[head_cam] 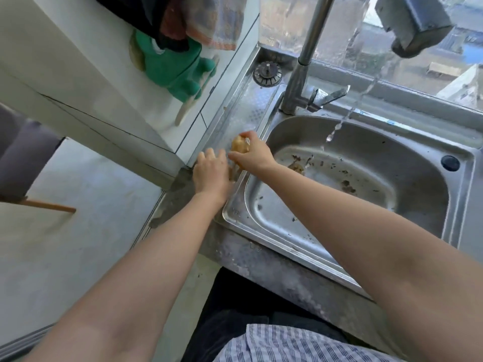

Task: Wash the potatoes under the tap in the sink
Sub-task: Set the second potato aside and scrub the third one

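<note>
Steel sink [454, 205]: I see a stainless basin set in a grey stone worktop [277, 273], with dark scraps of dirt scattered over its floor.
Tap [303, 71]: it rises behind the basin's left rear corner; a thin stream of water [339, 124] falls into the basin, well to the right of both hands and touching neither.
Right hand [251, 156]: I see its fingers curled closed around a pale yellow-brown potato [239, 145], holding it over the ribbed drainboard [251, 111] just left of the basin rim.
Potato position: it pokes out beyond the right fingers on the far side, away from the stream.
Left hand [210, 173]: it lies palm down just beside the right hand, over the drainboard's near end. I cannot tell whether its fingers are holding anything; a brownish edge shows at its right side, too hidden to name.
Sink strainer [267, 72]: it sits at the drainboard's far end, well beyond the fingers.
Green rubber gloves [172, 71]: they hang on the white wall to the left, above both hands, under a bunched striped cloth [214, 19].
</note>
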